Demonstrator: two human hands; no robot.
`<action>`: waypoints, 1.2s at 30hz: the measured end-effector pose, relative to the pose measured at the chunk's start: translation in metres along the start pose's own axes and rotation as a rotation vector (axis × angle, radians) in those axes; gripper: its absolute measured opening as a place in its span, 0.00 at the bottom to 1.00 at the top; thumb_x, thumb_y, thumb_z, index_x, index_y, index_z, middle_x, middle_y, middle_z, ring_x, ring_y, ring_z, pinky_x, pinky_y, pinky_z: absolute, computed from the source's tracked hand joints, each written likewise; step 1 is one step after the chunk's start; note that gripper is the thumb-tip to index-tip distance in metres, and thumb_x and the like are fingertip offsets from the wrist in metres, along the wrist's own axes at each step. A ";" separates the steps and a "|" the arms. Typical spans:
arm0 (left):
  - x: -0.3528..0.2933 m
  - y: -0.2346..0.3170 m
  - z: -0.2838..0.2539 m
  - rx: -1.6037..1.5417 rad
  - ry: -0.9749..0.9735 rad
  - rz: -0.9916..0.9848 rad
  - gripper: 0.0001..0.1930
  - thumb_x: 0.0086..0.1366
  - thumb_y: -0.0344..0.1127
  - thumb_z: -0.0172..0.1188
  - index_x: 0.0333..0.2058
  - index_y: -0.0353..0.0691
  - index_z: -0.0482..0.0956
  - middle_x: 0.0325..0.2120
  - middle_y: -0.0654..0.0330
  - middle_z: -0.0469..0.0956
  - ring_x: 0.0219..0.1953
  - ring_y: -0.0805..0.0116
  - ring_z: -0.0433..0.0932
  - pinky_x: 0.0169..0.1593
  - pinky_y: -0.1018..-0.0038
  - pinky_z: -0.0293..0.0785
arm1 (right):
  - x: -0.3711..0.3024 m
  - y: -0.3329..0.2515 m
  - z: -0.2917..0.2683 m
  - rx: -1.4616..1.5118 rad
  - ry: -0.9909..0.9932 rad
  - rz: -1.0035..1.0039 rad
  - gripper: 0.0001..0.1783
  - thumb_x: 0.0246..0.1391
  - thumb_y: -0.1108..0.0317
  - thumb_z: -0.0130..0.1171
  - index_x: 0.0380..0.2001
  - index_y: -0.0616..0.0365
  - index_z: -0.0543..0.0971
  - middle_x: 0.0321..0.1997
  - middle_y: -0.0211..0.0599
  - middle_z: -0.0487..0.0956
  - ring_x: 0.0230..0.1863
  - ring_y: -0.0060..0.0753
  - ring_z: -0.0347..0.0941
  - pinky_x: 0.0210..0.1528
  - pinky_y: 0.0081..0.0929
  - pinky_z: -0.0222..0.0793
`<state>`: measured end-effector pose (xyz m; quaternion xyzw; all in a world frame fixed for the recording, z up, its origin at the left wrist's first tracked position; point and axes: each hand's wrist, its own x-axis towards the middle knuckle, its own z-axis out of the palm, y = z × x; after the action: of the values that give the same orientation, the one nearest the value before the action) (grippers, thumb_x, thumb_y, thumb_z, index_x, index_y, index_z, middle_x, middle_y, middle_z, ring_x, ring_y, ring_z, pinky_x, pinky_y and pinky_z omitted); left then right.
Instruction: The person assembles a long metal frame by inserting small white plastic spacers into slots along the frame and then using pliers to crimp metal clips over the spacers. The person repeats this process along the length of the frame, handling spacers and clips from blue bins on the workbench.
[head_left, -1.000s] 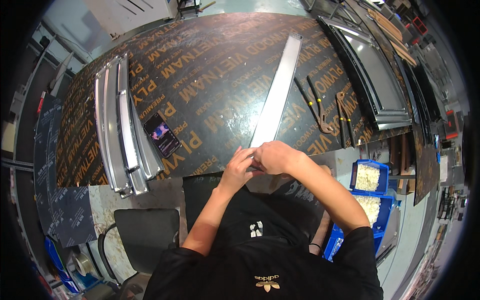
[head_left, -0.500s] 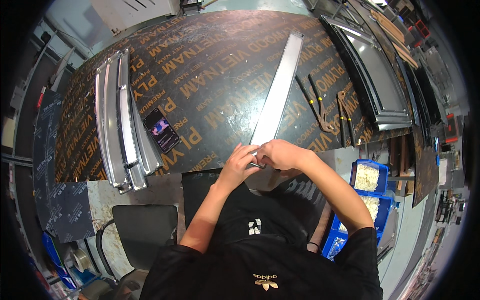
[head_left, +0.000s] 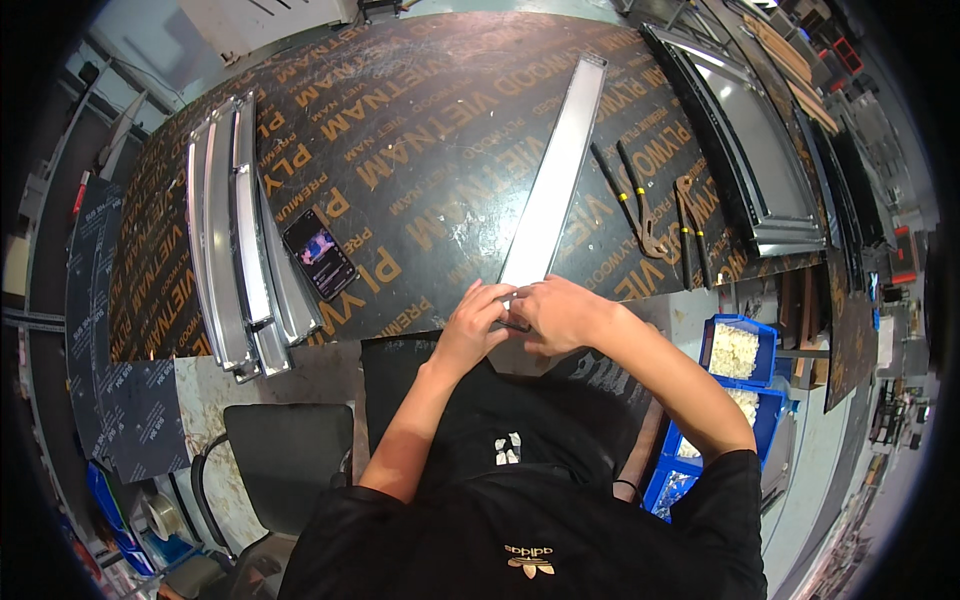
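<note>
A long, narrow silver metal panel with a thin dark rim lies on the dark printed plywood tabletop, its near end at the table's front edge. My left hand closes on the left corner of that near end, thumb and fingers bent round it. Close against it, my right hand has its fingers pinched together over the same end. Whatever small part may be between the right fingertips is hidden by the hand.
Several curved silver metal strips lie at the left beside a phone. Right of the panel are two pairs of pliers. Black-framed panels lie farther right. Blue bins of white pieces stand below, a chair lower left.
My right hand has turned slightly at the panel's near end, its fingers shifting lower and closer in. The left hand stays on the corner. My view has shifted a little.
</note>
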<state>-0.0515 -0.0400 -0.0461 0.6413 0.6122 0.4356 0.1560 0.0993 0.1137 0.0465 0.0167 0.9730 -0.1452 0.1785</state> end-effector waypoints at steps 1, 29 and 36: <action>0.001 0.001 -0.001 -0.005 -0.006 -0.011 0.14 0.54 0.25 0.75 0.32 0.38 0.74 0.59 0.58 0.81 0.61 0.53 0.80 0.73 0.44 0.68 | -0.003 0.001 0.001 -0.023 0.037 -0.043 0.10 0.60 0.63 0.62 0.39 0.56 0.85 0.45 0.41 0.86 0.51 0.42 0.85 0.55 0.42 0.78; 0.007 0.027 -0.007 0.068 -0.031 -0.015 0.27 0.46 0.44 0.86 0.42 0.39 0.84 0.50 0.55 0.78 0.55 0.47 0.76 0.71 0.47 0.65 | -0.073 -0.031 0.037 0.241 0.835 0.391 0.28 0.58 0.60 0.75 0.60 0.54 0.80 0.56 0.39 0.82 0.56 0.43 0.78 0.56 0.39 0.71; 0.020 0.059 0.012 0.442 -0.110 0.044 0.19 0.56 0.40 0.79 0.42 0.45 0.79 0.31 0.64 0.77 0.42 0.57 0.75 0.58 0.55 0.64 | -0.201 -0.058 0.122 0.295 1.687 1.151 0.07 0.60 0.77 0.66 0.42 0.63 0.86 0.36 0.40 0.84 0.37 0.32 0.80 0.45 0.28 0.75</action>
<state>-0.0069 -0.0290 -0.0026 0.6960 0.6690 0.2585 0.0353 0.3246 0.0275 0.0247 0.5983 0.5989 -0.0968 -0.5234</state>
